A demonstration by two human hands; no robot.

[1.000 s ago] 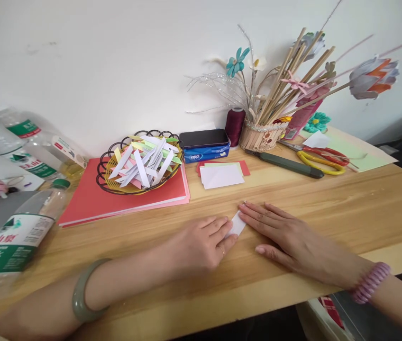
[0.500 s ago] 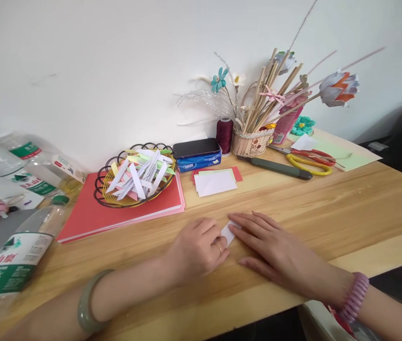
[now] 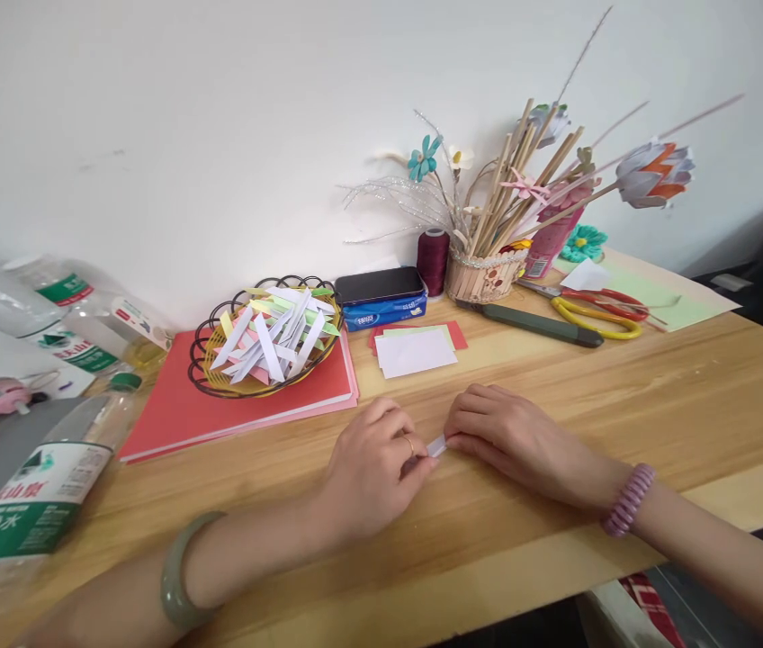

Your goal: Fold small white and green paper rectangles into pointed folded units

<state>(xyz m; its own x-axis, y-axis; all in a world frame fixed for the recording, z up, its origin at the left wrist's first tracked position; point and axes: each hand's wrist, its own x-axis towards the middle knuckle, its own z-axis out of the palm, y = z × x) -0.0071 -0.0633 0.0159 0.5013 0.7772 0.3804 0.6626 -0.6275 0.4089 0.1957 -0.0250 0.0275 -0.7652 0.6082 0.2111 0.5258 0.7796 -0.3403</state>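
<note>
I have the left hand (image 3: 373,463) and right hand (image 3: 509,441) pinching opposite ends of a small white paper (image 3: 436,445), apparently to steady it, in front and right of the woven basket (image 3: 210,374).

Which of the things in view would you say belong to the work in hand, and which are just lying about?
Likely part of the work:
small white paper, pinched by the left hand and right hand
loose paper slips
folded strips in the basket

Apparently just lying about:
phone
thread spool
scissors
bottles
</note>
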